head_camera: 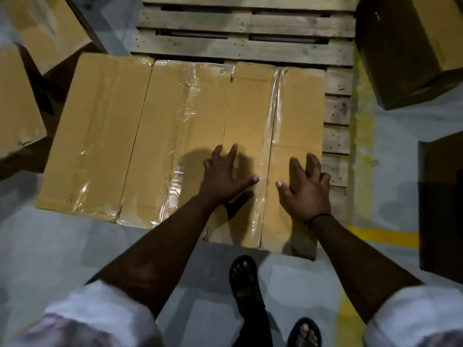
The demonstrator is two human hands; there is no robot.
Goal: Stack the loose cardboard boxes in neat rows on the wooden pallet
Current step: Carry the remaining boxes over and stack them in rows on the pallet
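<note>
A wooden pallet [245, 46] lies on the floor ahead of me. Two taped cardboard boxes sit side by side on its near end. The left box [130, 136] overhangs the pallet's left edge. The right box [253, 108] reaches almost to the pallet's right side. My left hand [223, 176] rests flat on the right box's top, fingers spread. My right hand [305, 186] lies flat near that box's right edge, fingers spread too. Neither hand holds anything.
Loose boxes [42, 28] stand on the floor at the left, and another box [15, 103] is at the far left. A dark box [411, 48] sits at the upper right, another [441, 204] at the right edge. Yellow floor lines [383, 236] run along the pallet's right. My sandalled feet [245, 279] stand just before the boxes.
</note>
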